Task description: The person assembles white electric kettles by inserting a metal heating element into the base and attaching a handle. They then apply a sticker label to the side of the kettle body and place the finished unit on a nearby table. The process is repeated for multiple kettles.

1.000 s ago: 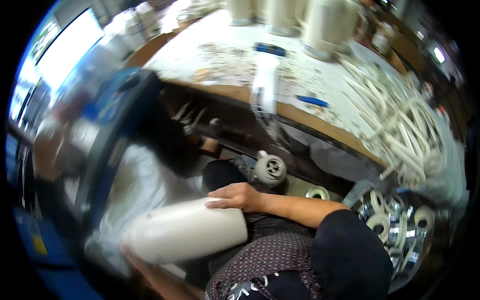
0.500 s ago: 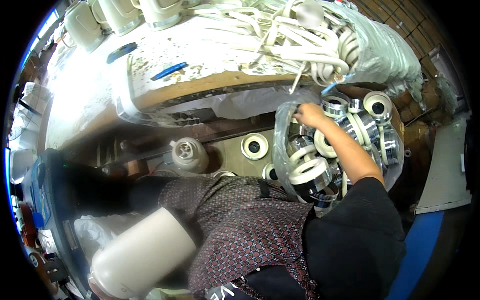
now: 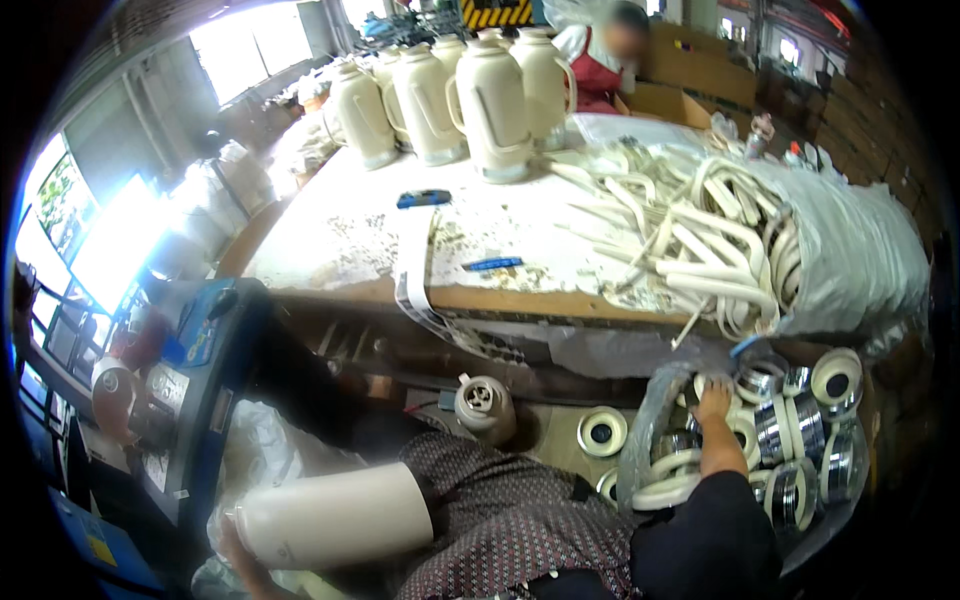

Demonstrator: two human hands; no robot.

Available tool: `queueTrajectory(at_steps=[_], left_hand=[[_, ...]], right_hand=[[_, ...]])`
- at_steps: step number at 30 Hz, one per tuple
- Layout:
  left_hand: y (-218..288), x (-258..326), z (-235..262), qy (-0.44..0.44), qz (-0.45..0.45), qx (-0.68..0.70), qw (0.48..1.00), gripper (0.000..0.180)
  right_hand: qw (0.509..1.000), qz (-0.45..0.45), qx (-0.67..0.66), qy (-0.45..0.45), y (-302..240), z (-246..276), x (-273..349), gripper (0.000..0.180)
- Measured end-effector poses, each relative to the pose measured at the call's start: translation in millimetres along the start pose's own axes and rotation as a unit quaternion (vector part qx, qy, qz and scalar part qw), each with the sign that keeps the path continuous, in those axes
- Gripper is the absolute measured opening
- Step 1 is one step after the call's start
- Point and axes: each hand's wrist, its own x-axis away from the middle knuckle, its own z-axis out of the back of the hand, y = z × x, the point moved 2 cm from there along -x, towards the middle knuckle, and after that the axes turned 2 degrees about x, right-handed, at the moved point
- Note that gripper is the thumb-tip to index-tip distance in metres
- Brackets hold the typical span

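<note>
In my left hand (image 3: 238, 556) is the closed end of a cream cylindrical flask body (image 3: 340, 515). The body lies sideways across my lap, its other end toward my patterned clothing; most of my left fingers are hidden behind it. My right hand (image 3: 713, 398) reaches into a clear plastic bag (image 3: 636, 455) of chrome-and-cream collars. Its fingers are curled on a cream-rimmed collar (image 3: 694, 388) near the bag's far left side. Several more collars, such as a chrome one (image 3: 772, 432), crowd around that hand.
Ahead stands a white worktable (image 3: 330, 235) with cream jugs (image 3: 495, 110), a blue cutter (image 3: 492, 264) and a heap of cream handles (image 3: 705, 270). Below it are a grey-cream jug (image 3: 484, 408) and a loose collar (image 3: 602, 432). Another person (image 3: 598, 70) is beyond the table.
My view has tilted up, showing more of the table and room. My right hand has gone from the bag's edge onto a collar inside. The flask body lies more level.
</note>
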Motion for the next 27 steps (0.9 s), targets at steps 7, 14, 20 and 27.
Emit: queueTrajectory(at_steps=[7, 14, 20, 27], left_hand=[[-42, -9, 46, -0.013, 0.010, 0.068, 0.998, 0.065], [-36, 9, 45, 0.078, -0.091, 0.088, 0.989, 0.066], [-60, 27, 3, 0.152, -0.103, 0.054, 0.982, 0.067], [-91, 48, -30, 0.209, -0.105, 0.030, 0.972, 0.069]], right_hand=[[0.997, 0.036, 0.019, -0.070, -7, 59, -4, 0.099], [0.901, 0.344, -0.084, -0.252, -113, 254, 52, 0.067], [0.639, 0.564, -0.520, -0.054, -336, 404, 187, 0.084], [0.362, 0.665, -0.608, 0.238, -426, 437, 305, 0.083]])
